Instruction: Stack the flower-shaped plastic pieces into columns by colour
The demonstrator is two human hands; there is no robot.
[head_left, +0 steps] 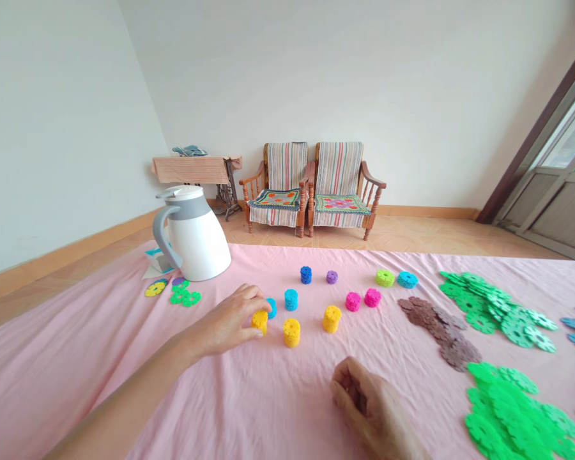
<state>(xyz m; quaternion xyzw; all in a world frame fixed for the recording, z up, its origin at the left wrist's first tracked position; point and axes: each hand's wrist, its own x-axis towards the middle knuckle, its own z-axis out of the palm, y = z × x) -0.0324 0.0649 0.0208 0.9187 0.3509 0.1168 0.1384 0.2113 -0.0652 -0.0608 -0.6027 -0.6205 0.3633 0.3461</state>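
Note:
My left hand (pixel 230 319) has its thumb and fingers around a stack of yellow notched plastic discs (pixel 259 322) standing on the pink cloth. Just behind its fingertips is a light-blue stack (pixel 271 308), partly covered by them. To the right stand another light-blue stack (pixel 291 299) and two more yellow stacks, a nearer one (pixel 292 333) and a farther one (pixel 332 319). Nearer to me, my right hand (pixel 371 402) rests on the cloth with its fingers curled in; I see nothing in it.
A white-and-grey jug (pixel 199 243) stands at the back left, with loose discs (pixel 186 295) before it. Pink stacks (pixel 353 301), a dark-blue stack (pixel 306 275) and a lime stack (pixel 384 277) stand farther back. Brown (pixel 436 329) and green (pixel 512 409) disc piles lie right.

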